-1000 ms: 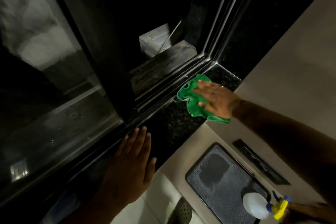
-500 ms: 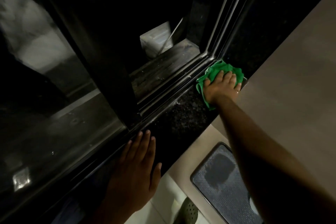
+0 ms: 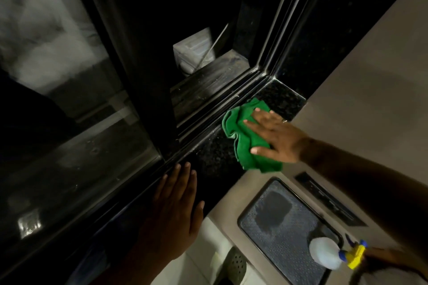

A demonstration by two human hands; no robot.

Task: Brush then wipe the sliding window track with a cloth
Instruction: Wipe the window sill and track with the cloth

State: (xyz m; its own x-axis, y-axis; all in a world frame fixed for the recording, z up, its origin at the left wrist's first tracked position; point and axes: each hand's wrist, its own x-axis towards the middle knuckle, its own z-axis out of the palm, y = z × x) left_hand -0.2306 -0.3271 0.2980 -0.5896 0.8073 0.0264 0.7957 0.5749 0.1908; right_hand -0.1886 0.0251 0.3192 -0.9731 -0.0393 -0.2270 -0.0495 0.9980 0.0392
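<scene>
A crumpled green cloth (image 3: 240, 136) lies on the dark speckled stone sill (image 3: 215, 155), just beside the black sliding window track (image 3: 215, 111). My right hand (image 3: 278, 136) presses flat on the cloth with fingers spread, pointing left toward the track. My left hand (image 3: 176, 210) rests flat and empty on the sill further left, fingertips touching the track's edge. The sliding pane's dark frame (image 3: 148, 99) stands on the track between the two hands.
Below the sill is a beige surface with a dark textured panel (image 3: 278, 224). A white spray bottle with a yellow and blue trigger (image 3: 333, 253) sits at the bottom right, held by another hand. A beige wall (image 3: 370, 76) rises on the right.
My right hand has dragged the green cloth back left from the sill's far corner along the track. The left hand has stayed put. The spray bottle is back in view.
</scene>
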